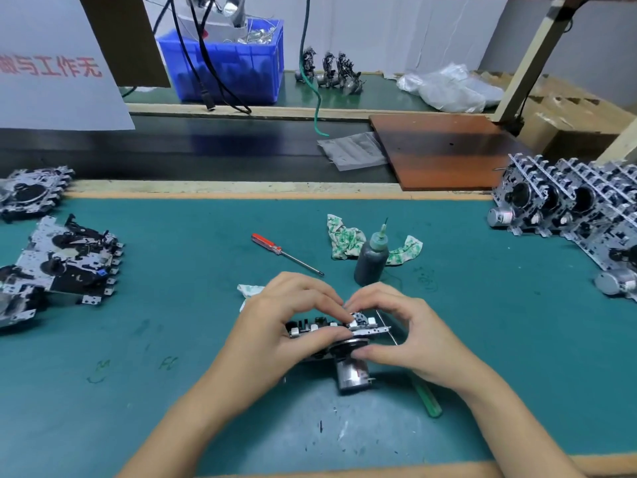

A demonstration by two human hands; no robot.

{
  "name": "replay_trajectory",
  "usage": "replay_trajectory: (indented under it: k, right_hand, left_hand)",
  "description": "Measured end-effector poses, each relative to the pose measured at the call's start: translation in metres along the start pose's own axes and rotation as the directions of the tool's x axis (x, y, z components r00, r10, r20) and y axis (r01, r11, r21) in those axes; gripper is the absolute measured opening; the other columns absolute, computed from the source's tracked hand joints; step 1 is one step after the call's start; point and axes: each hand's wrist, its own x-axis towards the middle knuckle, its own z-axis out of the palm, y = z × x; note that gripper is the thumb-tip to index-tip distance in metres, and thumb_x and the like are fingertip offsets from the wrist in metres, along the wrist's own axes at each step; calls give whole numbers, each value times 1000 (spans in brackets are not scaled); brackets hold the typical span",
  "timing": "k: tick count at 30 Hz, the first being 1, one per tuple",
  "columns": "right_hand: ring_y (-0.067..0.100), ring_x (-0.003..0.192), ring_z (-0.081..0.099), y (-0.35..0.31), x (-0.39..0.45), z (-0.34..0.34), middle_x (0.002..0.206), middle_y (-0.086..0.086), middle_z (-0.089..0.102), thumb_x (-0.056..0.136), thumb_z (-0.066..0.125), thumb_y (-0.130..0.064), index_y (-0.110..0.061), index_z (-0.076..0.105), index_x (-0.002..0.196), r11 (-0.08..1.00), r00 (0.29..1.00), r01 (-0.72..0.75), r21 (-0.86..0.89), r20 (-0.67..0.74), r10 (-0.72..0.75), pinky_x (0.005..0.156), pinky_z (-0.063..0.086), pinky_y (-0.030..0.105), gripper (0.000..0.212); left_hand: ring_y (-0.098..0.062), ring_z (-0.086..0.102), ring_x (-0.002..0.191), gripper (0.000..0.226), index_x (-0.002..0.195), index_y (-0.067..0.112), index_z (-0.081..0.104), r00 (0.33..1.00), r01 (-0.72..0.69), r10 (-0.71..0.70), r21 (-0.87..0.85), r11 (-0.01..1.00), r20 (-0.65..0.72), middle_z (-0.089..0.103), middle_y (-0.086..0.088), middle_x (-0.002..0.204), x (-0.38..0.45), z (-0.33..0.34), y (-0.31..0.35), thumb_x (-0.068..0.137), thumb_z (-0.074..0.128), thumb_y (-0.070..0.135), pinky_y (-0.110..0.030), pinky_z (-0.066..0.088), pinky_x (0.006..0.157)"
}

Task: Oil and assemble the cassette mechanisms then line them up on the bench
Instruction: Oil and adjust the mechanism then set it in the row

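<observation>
Inspecting the bench, we find one cassette mechanism (339, 334) held near the front centre of the green mat (193, 339), between both hands. The left hand (275, 326) grips it from the left side, fingers curled over the top edge and thumb along the near face. The right hand (406, 336) grips it from the right, fingers bent down onto the upper metal plate and thumb pressing the lower edge beside the flywheel. The fingertips of the two hands almost meet above the unit. Its cylindrical motor (351, 376) projects toward us below the hands.

We note a dark oil bottle (371, 258) with a needle nozzle standing upright just behind the hands, with a patterned cloth (344, 241) lying behind and beside it. A red-handled screwdriver (281, 251) lies flat to the left of the bottle, tip pointing toward it. A green-handled tool (427, 396) lies on the mat partly under the right wrist; we cannot tell what kind it is.

On the left of the mat we record a stack of mechanisms (69, 260) lying flat and overlapping. On the right, a row of mechanisms (565, 205) stands on edge, packed closely. Beyond the mat sit a brown board (444, 150) and a blue bin (227, 67).
</observation>
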Motion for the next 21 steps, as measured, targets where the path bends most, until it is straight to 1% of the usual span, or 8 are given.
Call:
replay_trajectory:
  k: [3, 5, 8, 12, 14, 16, 19, 21]
  right_hand:
    - [16, 105, 59, 2, 0, 3, 100, -10, 64, 65, 80, -16, -25, 69, 94, 999, 1000, -5, 51, -17, 6, 99, 42, 33, 32]
    - [15, 102, 60, 4, -1, 5, 99, -8, 65, 63, 81, -15, -23, 70, 93, 997, 999, -12, 79, -44, 15, 97, 43, 31, 32]
    - [15, 99, 61, 5, -2, 7, 97, -8, 66, 62, 81, -15, -22, 71, 92, 995, 998, -11, 100, -66, 18, 94, 44, 28, 32]
    - [15, 99, 62, 6, -3, 7, 98, -7, 67, 62, 82, -16, -20, 72, 93, 992, 997, 1, 129, -79, 10, 93, 45, 27, 32]
    - [14, 98, 63, 6, -3, 8, 98, -8, 67, 62, 81, -17, -22, 71, 92, 991, 997, 6, 132, -81, 4, 92, 46, 27, 32]
    - [14, 98, 63, 7, -3, 7, 98, -8, 68, 62, 81, -17, -23, 71, 92, 992, 997, 3, 124, -78, 7, 93, 46, 29, 32]
    - [16, 97, 63, 7, -1, 7, 97, -6, 68, 62, 82, -21, -27, 72, 91, 992, 996, -5, 128, -83, 16, 94, 47, 32, 31]
    - [16, 95, 63, 6, -2, 8, 96, -5, 67, 63, 81, -19, -29, 72, 89, 987, 996, -1, 159, -93, 16, 92, 48, 32, 30]
  left_hand:
    - [-4, 55, 99, 12, 79, 31, 71, 1000, -10, 10, 1, 1000, 13, 62, 15, 98, 1, 1, -1, 77, 64, 41, -10, 36, 86]
    - [-4, 54, 101, 13, 74, 33, 70, 1000, 14, -14, 5, 1000, 28, 59, 13, 101, 2, 1, -2, 76, 63, 43, -9, 34, 88]
    - [-6, 54, 104, 15, 84, 32, 68, 999, 17, -16, -22, 1000, 42, 59, 13, 101, 3, 0, -3, 75, 63, 43, -10, 34, 89]
    - [-9, 55, 105, 9, 77, 33, 68, 1000, -7, 8, -14, 1000, 20, 58, 11, 98, 3, 3, -5, 75, 64, 40, -14, 36, 91]
    - [-7, 54, 106, 12, 82, 32, 67, 1000, -5, 5, 16, 1000, 16, 56, 13, 103, 3, 4, -5, 76, 62, 42, -13, 36, 92]
    - [-7, 53, 107, 8, 79, 33, 67, 1000, -17, 17, -2, 1000, 26, 57, 11, 103, 3, 4, -6, 77, 63, 40, -14, 36, 92]
    - [-7, 54, 107, 5, 76, 32, 66, 998, -49, 50, -22, 999, 31, 61, 10, 98, 3, 2, -6, 78, 63, 35, -15, 37, 92]
    - [-6, 54, 106, 5, 77, 31, 66, 998, -57, 57, -11, 998, 24, 62, 13, 94, 4, 3, -6, 79, 63, 35, -15, 38, 92]
